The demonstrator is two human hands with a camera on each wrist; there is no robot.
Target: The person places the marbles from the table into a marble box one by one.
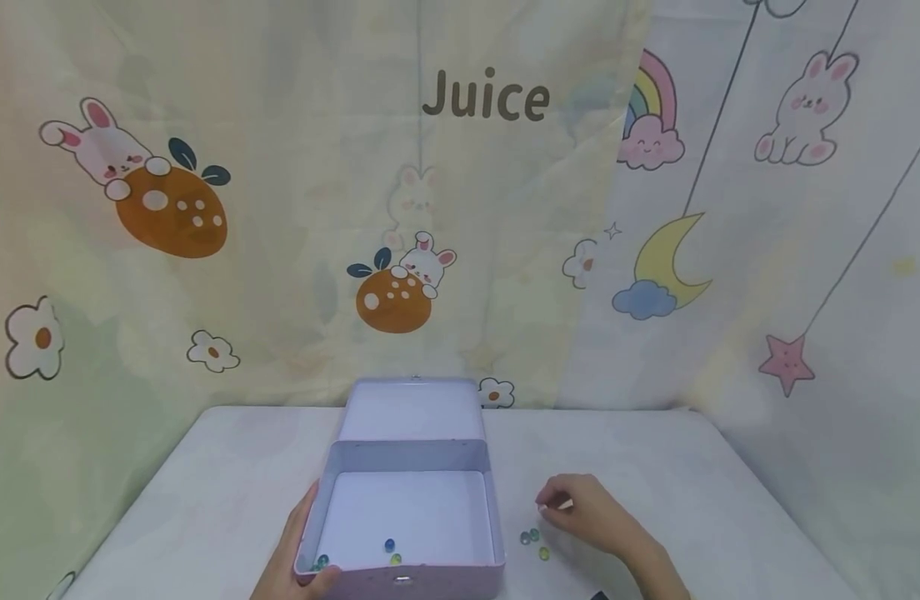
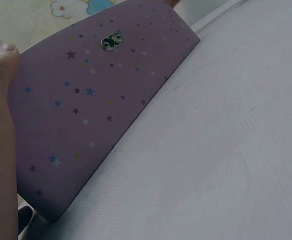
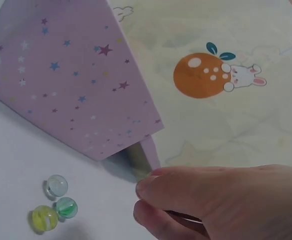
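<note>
A lilac star-printed tin box (image 1: pixel 407 500) stands open near the front edge of the white bench (image 1: pixel 220 492), its lid (image 1: pixel 413 410) tilted back toward the curtain. The box front carries a small metal clasp (image 2: pixel 110 41).

Left hand (image 1: pixel 295 558): holds the box at its front left corner, palm against the left wall, thumb curled over the rim. The left wrist view shows the thumb (image 2: pixel 0 65) lying against the starred front panel. Grip closed on the box.

Inside the box, three glass marbles lie near the front wall: a teal one (image 1: pixel 322 561) in the left corner close to the thumb, a blue one (image 1: pixel 389 545) and a yellow-green one (image 1: pixel 396 558) near the middle.

Right hand (image 1: pixel 587 512): rests on the bench to the right of the box, apart from it, fingers curled inward with thumb and forefinger tips brought together. Whether anything is pinched between them cannot be told; the right wrist view shows the fingertips (image 3: pixel 151 187) closed but nothing visible between them.

Just beside this hand, between it and the box, three loose marbles lie on the bench in a tight cluster: a clear one (image 3: pixel 56 185), a green one (image 3: pixel 66 207) and a yellow one (image 3: pixel 44 219), the green and yellow touching.

A cartoon-printed curtain (image 1: pixel 205 208) hangs behind the bench.
</note>
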